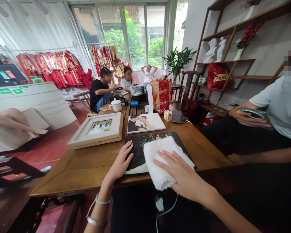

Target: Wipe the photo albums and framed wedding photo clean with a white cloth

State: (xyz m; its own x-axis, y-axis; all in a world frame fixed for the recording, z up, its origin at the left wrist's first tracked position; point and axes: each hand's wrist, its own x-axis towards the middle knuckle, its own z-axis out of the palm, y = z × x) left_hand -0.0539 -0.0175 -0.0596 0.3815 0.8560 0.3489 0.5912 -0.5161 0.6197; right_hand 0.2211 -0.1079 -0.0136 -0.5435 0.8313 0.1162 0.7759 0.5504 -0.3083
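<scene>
Flat on the desk (92, 161) at 6 o'clock, close to the near edge: a dark photo panel (138, 147) with a glossy face. Pressed onto its 9 o'clock edge, the left hand (120, 163), open, fingers spread and straight, palm down, thumb on the wood just beside the panel, gripping nothing. Laid over the panel's 3 o'clock half and hanging off the desk's near edge, a folded white cloth (157, 158). On top of the cloth, the right hand (179, 176), also open and flat, fingers stretched toward 10 o'clock, pressing down rather than clutching. At 10 o'clock from the panel, near but apart, a pale wooden framed photo (98, 129) lying face up. At 12 o'clock, just beyond the panel, an unframed wedding print (145, 123). Farther along at 11 o'clock, a white cup (116, 105); at 1 o'clock, a red gift bag (161, 94) standing upright. Off at 3 o'clock beside the desk, another person's hand (242, 117) around a phone (254, 114).
</scene>
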